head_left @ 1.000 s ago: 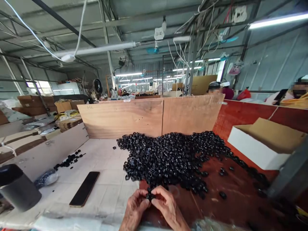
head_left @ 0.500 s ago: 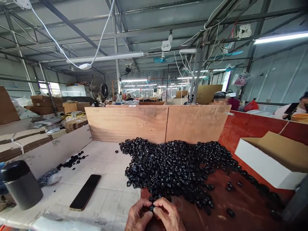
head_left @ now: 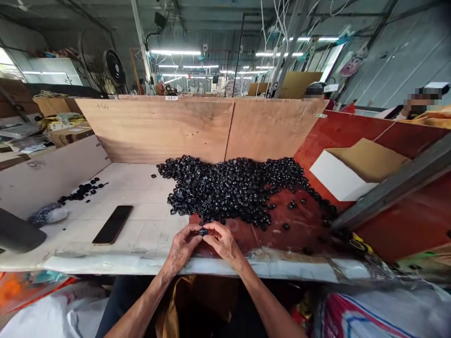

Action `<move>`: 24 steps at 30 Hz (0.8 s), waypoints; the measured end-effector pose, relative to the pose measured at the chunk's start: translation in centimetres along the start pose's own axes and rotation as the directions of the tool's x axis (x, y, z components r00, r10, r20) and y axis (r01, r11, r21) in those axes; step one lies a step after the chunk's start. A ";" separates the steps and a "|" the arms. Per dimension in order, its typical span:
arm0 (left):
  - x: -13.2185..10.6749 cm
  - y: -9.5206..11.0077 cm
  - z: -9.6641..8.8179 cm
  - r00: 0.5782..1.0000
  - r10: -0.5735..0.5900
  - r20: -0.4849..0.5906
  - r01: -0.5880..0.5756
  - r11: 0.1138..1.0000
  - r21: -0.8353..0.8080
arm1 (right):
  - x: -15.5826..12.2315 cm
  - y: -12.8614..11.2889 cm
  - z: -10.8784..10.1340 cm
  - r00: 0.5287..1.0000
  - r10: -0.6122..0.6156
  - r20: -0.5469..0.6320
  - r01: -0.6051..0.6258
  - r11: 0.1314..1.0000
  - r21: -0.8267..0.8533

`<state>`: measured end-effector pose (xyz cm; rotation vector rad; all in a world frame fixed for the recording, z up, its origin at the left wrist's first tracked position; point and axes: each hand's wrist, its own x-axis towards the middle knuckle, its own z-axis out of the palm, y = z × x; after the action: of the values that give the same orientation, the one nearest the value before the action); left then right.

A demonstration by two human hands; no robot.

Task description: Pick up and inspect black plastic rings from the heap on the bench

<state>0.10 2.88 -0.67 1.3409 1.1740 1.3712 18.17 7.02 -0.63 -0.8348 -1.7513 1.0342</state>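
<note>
My left hand (head_left: 185, 241) and my right hand (head_left: 221, 238) meet near the table's front edge. Between their thumbs and fingertips they pinch one small black plastic piece (head_left: 203, 232), too small to make out in detail. Just beyond the fingers spreads a large pile of similar black ring-like pieces (head_left: 225, 188), reaching back to the wooden board. A few loose pieces (head_left: 286, 226) lie to the right on the dark red surface. Both forearms come up from below over the table edge.
A phone (head_left: 113, 225) lies left on the pale surface, near a dark cylindrical container (head_left: 19, 232). A smaller black cluster (head_left: 82, 190) sits behind it. An open white box (head_left: 340, 176) rests at the right, behind a metal post (head_left: 398, 180). A wooden board (head_left: 169, 126) closes the back.
The view has tilted downward, so the forearms, table front and lap now show. Both hands keep pinching the small black piece together.
</note>
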 end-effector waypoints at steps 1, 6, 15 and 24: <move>0.0 -0.1 0.0 1.000 0.003 -0.004 -0.003 1.000 -0.012 | -0.1 0.1 0.0 1.000 -0.003 0.008 0.003 1.000 0.005; -0.3 -0.1 0.1 1.000 0.010 0.008 -0.010 0.999 -0.042 | -0.3 0.1 0.0 1.000 0.013 -0.019 -0.013 0.999 0.032; -0.4 0.8 0.1 0.998 0.015 0.054 -0.014 1.000 -0.028 | -0.1 -0.5 0.1 0.997 0.072 -0.029 -0.074 0.994 -0.079; -0.5 0.9 0.1 0.998 -0.051 0.021 0.053 0.990 -0.131 | -0.3 -1.3 -0.3 0.997 -0.005 -0.077 0.008 0.999 0.038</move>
<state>0.24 2.25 0.17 1.2188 1.0808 1.3724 18.46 6.30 0.49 -0.8338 -1.6637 1.0155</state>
